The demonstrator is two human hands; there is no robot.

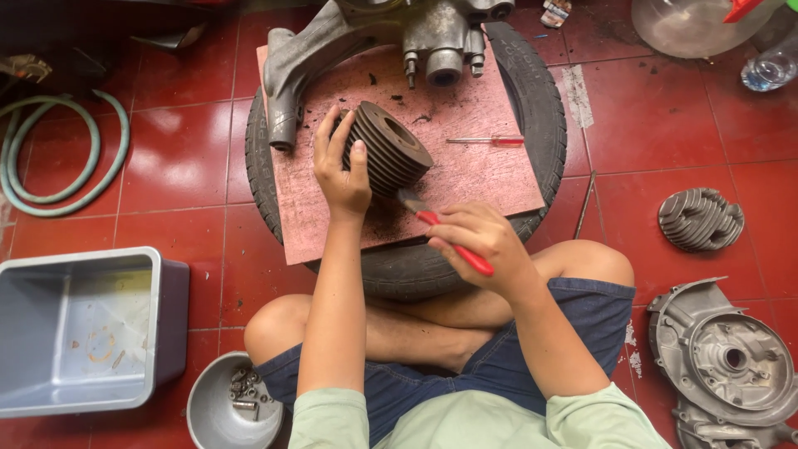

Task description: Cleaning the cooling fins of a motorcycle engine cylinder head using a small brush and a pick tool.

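Cross-legged on the red tile floor [682, 133], a person steadies a finned engine cylinder [386, 148] with the left hand [342, 170] while the right hand [478, 237] grips a red-handled brush [440, 229] at its near side. Dark scrapings litter the board [465, 175] atop the tyre [540, 108], suggesting cleaning well underway but unfinished; room remains right of the cylinder, toward the small screwdriver [490, 140].

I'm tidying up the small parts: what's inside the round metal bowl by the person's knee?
The metal bowl holds a small heap of bolts and nuts near its upper rim. The rest shows bare metal; its lower right part is covered by the person's sleeve.
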